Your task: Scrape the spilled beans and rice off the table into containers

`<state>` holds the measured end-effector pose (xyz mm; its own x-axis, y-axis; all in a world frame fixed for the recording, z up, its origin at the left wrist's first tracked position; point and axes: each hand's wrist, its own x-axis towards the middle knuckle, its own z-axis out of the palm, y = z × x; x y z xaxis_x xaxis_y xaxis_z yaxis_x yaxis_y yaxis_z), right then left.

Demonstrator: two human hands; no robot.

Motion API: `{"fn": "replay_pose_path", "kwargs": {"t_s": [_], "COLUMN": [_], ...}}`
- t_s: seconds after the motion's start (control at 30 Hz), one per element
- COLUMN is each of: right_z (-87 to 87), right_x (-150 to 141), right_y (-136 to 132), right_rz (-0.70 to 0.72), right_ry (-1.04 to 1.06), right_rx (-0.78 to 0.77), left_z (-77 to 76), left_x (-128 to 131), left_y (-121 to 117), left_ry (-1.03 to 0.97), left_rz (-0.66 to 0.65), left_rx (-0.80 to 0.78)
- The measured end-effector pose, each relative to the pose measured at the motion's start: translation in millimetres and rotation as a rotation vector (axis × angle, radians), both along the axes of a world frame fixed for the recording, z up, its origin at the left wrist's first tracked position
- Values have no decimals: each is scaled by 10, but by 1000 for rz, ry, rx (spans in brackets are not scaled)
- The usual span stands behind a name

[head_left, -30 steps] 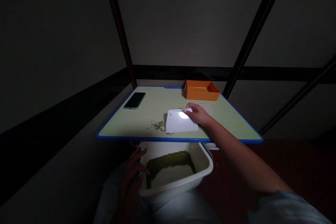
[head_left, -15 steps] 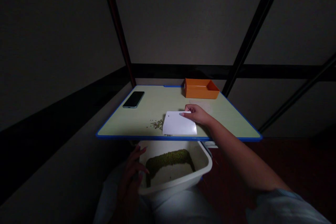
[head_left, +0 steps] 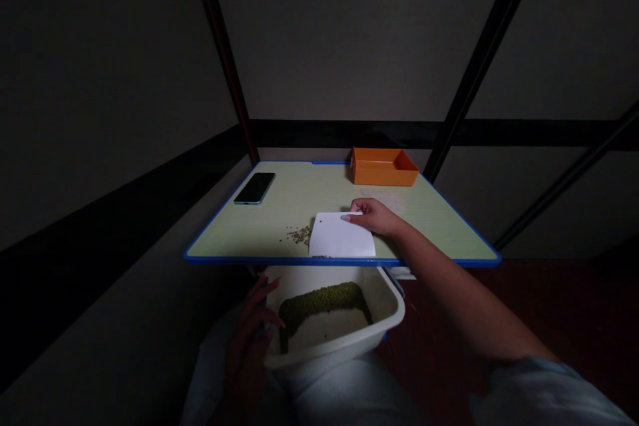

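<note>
My right hand (head_left: 374, 216) pinches the upper right part of a flat white plastic scraper (head_left: 339, 236), thumb on top. The scraper has a small hole in one corner and stands tilted on the tabletop near its front edge. Against its left side lies a small scatter of greenish-brown beans or grains (head_left: 300, 235), and a few more show at its lower edge. Below the table edge, a white tub (head_left: 337, 351) rests on my lap, with a bank of green grains (head_left: 324, 299) along its back and left. My left hand (head_left: 254, 326) grips the tub's left rim, fingers curled over it.
The pale tabletop (head_left: 294, 190) has a raised-looking blue edge. An orange open box (head_left: 382, 170) stands at its back right, and a smartphone (head_left: 255, 188) lies at the left. A faint whitish patch (head_left: 382, 200) marks the surface behind my right hand. Dark panelled walls stand close behind and left.
Hardly anything differs. The view has shifted very slightly; both hands, the scraper and the tub keep their places.
</note>
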<state>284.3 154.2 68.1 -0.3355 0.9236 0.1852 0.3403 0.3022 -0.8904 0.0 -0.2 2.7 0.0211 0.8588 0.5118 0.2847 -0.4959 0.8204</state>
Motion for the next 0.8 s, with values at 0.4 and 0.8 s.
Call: {"fn": "replay_pose_path", "kwargs": {"t_s": [0.4, 0.8], "right_z": [-7, -7], "right_x": [6, 10], "right_y": [9, 3], "right_rz": [54, 62], "right_ry": [23, 53], "right_rx": [-55, -69], "left_z": [16, 21], "left_x": [-8, -2], "left_y": [-2, 3], "left_ry": [24, 29], "left_rz": [-9, 2], "left_rx": [-3, 16]}}
